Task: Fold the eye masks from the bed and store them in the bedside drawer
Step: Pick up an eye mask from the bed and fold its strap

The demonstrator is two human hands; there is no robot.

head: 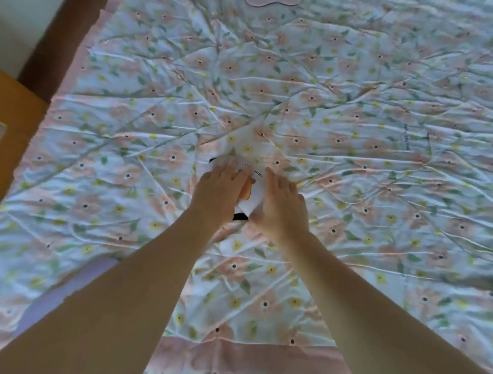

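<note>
A white eye mask [254, 191] with an orange cartoon animal and dark lettering lies on the floral bedspread [346, 106] near the middle. A black strap shows at its near edge and at its far left corner. My left hand [217, 192] lies flat on the mask's left part, fingers spread. My right hand [280, 205] holds the mask's right edge, fingers curled over it. A second, pink eye mask [272, 2] peeks in at the top edge of the view, mostly cut off. The bedside drawer is not in view.
The bedspread is wrinkled and has a pink border [240, 355] along the near edge. A brown bed frame [53, 45] runs along the upper left. Beside it stands an orange-brown wooden surface [16, 128] at the left edge.
</note>
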